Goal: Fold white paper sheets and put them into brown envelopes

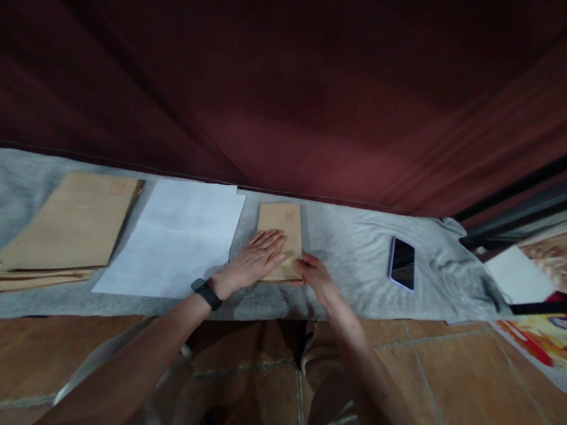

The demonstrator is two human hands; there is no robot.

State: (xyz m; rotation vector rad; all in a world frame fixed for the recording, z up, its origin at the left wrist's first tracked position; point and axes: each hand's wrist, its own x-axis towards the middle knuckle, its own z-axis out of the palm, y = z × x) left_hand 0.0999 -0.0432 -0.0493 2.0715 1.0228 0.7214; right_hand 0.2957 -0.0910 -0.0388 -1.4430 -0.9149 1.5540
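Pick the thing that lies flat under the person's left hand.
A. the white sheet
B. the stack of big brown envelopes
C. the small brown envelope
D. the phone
C: the left hand lies open, palm down, on the small brown envelope, between the white sheet and the phone.

Grey cloth (350,246) spread flat over tiled floor (471,391), wrinkled toward right end. On cloth, left to right: stack of brown envelopes (66,225) at far left; white paper sheets (175,239) just beside stack; single small brown envelope (282,229) near centre, pressed flat under both hands; phone (402,263) face up, well apart to right. Printed sheets (552,338) on floor past cloth's right edge.
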